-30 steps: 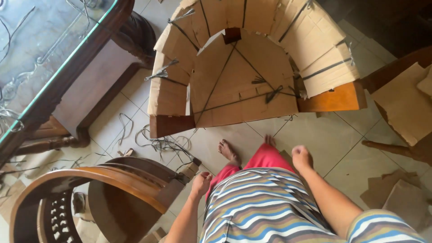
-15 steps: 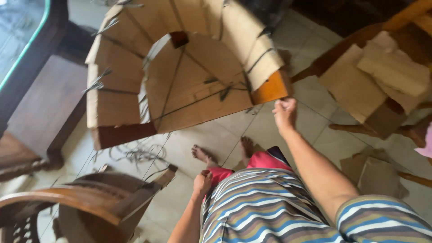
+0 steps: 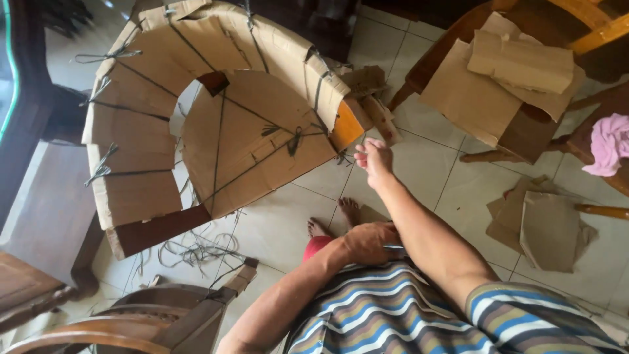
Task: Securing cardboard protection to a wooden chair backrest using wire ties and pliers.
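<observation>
The right hand [image 3: 373, 160] has swung forward since a second ago, now loosely curled and empty just short of the wrapped chair's [image 3: 216, 124] wooden corner. The left hand [image 3: 368, 241] rests at the waist, gripping nothing visible.

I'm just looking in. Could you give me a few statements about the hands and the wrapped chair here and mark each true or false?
1. The right hand reaches toward the cardboard-wrapped chair. True.
2. The left hand is raised above the chair. False: it rests low against the striped shirt.
3. Cords bind the cardboard. True.
4. The pink cloth lies on the floor tiles. False: it sits on furniture at the right edge.
5. The right hand holds scissors. False: nothing shows in it.
</observation>
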